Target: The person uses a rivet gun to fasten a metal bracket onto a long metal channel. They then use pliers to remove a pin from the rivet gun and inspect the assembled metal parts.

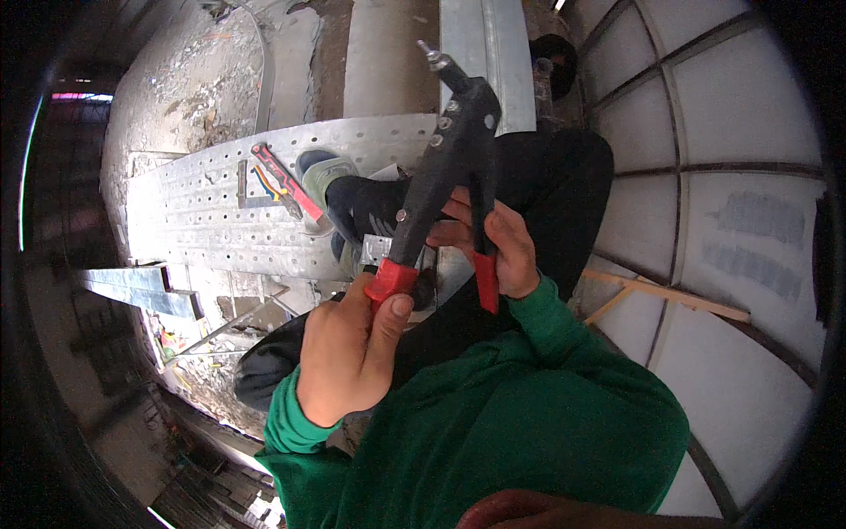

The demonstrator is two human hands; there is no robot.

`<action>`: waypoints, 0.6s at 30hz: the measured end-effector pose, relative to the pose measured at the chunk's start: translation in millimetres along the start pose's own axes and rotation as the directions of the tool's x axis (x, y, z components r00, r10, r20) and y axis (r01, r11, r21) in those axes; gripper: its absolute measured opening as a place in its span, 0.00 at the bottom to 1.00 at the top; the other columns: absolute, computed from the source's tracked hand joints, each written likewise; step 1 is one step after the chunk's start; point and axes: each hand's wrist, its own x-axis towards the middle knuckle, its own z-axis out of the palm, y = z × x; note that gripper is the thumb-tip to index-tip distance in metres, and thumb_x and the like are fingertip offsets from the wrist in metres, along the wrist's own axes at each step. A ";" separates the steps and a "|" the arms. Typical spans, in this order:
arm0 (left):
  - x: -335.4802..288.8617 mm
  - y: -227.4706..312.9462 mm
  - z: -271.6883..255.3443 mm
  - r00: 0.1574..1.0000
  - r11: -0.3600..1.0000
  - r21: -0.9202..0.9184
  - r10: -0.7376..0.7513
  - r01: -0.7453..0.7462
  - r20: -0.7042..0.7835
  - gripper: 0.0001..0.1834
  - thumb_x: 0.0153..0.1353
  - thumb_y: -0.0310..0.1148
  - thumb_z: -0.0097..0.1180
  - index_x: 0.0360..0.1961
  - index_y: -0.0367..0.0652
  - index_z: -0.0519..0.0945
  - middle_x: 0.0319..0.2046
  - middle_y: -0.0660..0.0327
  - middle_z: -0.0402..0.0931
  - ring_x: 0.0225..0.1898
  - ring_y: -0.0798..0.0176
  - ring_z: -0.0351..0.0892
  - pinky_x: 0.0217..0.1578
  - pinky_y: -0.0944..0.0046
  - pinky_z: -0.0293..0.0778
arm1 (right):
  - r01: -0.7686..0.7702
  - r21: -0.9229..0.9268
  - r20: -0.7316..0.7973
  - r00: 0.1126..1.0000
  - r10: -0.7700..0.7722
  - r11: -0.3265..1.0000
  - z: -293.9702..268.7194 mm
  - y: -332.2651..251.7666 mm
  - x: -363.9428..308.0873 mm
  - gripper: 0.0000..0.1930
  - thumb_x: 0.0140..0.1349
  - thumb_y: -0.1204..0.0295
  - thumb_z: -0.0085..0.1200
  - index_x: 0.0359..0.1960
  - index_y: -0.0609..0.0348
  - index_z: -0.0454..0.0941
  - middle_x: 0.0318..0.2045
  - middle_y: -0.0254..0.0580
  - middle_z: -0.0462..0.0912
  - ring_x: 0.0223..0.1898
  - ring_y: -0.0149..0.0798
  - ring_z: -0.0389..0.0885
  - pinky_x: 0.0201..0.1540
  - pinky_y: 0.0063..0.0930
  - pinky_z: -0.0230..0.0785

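Beyond the hands lies a perforated metal tray [220, 207] over rubble. The left hand [348, 353] and right hand [493, 242] each grip a red handle of the hand riveter [445, 167]; squeezing unevenly could pinch fingers.

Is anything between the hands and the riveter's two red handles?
Nothing visible. The left hand already pinches one red grip of the riveter, and the right hand wraps the other handle; both touch it directly.

You're looking down at a perforated metal sheet [211, 220] lying over the rubble floor [185, 79], with a red-handled tool [286, 181] sitting on it beside your shoe [324, 176].
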 end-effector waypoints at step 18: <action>0.3 -35.7 80.5 0.980 0.937 -0.342 -0.128 0.068 -0.154 0.17 0.70 0.39 0.45 0.41 0.33 0.77 0.19 0.49 0.74 0.20 0.58 0.74 0.23 0.55 0.66 | -0.010 -0.054 -0.171 0.985 0.001 0.998 23.0 18.4 -1.2 0.24 0.72 0.64 0.42 0.62 0.72 0.63 0.56 0.58 0.74 0.58 0.48 0.75 0.62 0.43 0.67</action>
